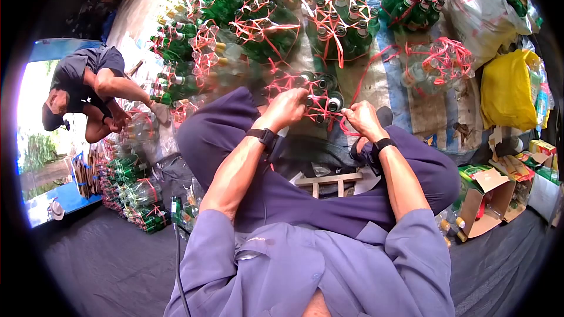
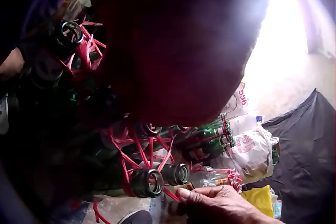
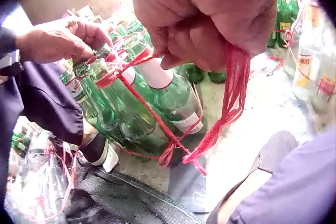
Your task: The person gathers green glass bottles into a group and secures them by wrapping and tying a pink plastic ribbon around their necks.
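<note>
Between the knees stands a cluster of green glass bottles (image 1: 335, 103) (image 3: 126, 116), their necks laced together with red string (image 1: 322, 104) (image 3: 149, 109). My left hand (image 1: 285, 109) (image 3: 58, 41) is at the left side of the cluster, thumb and curled fingers on a bottle neck (image 3: 81, 69); in the left wrist view it is a large dark shape (image 2: 178, 50). My right hand (image 1: 364, 120) (image 2: 223, 205) (image 3: 205, 11) pinches the string at the right side, a stretch running taut to the necks. A looped red bundle (image 3: 236, 90) hangs from it.
More tied bottle bundles (image 1: 341, 29) stand ahead and to the left. White plastic bags (image 1: 479, 12), a yellow bag (image 1: 510, 91) and open cartons (image 1: 487, 199) lie at the right. Another person (image 1: 94, 91) crouches at the far left. A small wooden frame (image 1: 329, 181) lies between the legs.
</note>
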